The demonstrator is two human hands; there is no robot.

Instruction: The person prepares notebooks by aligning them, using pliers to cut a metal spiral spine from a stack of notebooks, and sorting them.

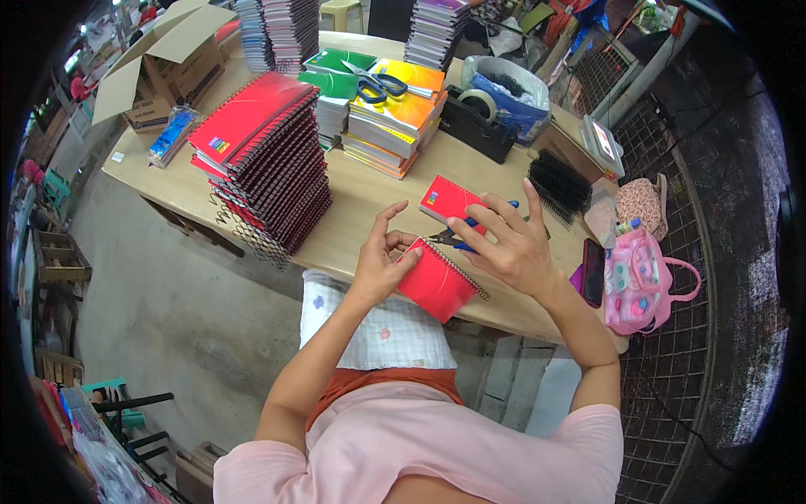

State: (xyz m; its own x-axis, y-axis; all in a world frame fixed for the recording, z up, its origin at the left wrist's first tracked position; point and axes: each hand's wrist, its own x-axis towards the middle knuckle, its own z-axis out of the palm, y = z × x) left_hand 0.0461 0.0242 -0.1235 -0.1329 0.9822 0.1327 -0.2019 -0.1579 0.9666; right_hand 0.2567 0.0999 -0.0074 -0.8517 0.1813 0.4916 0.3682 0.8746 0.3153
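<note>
My left hand (382,262) grips a small red notebook (438,287) at the table's near edge, its thumb on the cover. A dark wire coil (462,275) runs along the notebook's upper right edge, and its end sticks out past the lower right corner. My right hand (514,242) is closed on blue-handled pliers (443,238), with some fingers raised. The jaws of the pliers are at the coil's upper end, close to my left fingers. Just beyond lies another red notebook (452,198), partly hidden by my right hand.
A tall stack of red coil-bound notebooks (264,160) stands left. Scissors (376,82) lie on yellow and green notebooks behind. A tape dispenser (478,122), loose black coils (561,186), a phone (593,273) and a pink bag (636,281) are to the right. An open carton (176,80) is far left.
</note>
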